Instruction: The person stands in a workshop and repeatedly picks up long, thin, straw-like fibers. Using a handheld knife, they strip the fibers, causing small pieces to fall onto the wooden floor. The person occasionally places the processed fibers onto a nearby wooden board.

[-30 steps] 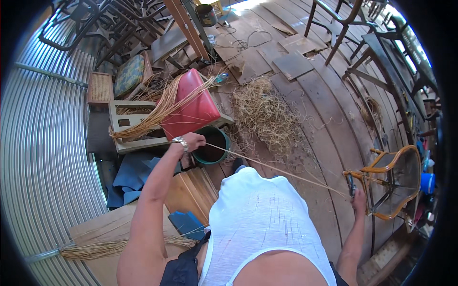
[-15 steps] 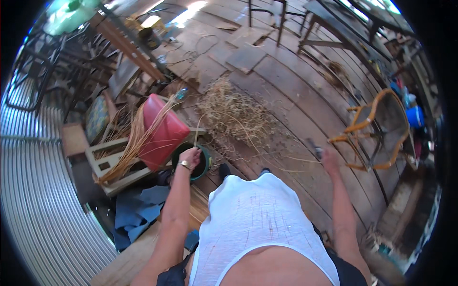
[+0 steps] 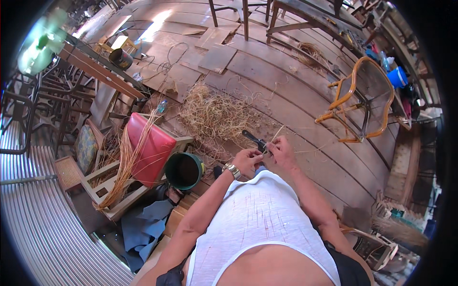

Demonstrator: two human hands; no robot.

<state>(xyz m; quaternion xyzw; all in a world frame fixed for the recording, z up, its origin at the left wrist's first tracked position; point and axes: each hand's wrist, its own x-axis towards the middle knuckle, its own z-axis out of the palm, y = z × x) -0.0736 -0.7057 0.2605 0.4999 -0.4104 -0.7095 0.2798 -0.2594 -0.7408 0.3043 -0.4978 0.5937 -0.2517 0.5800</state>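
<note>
In front of my shirt, my left hand (image 3: 247, 160) and my right hand (image 3: 282, 153) meet, fingertips almost touching. The right hand is closed on a black-handled knife (image 3: 253, 137), its handle pointing up and left; its blade is mostly hidden by the fingers. A pale cane strip (image 3: 277, 132) stands out above the right fingers, and a thin strand trails off to the right. My left fingers pinch at the strip beside the knife, though the exact grip is hidden. A pile of cane shavings (image 3: 214, 112) lies on the floor beyond my hands.
A dark green bucket (image 3: 184, 170) stands left of my feet. Beside it, long cane strips (image 3: 125, 162) drape by a red cushion (image 3: 149, 148) on a wooden frame. A rattan chair (image 3: 362, 102) stands at the right, and a dark bench (image 3: 315, 21) at the far side.
My hands were far apart, the left over the bucket with a strip and the right out to the side. They have come together at the middle, and the view has shifted.
</note>
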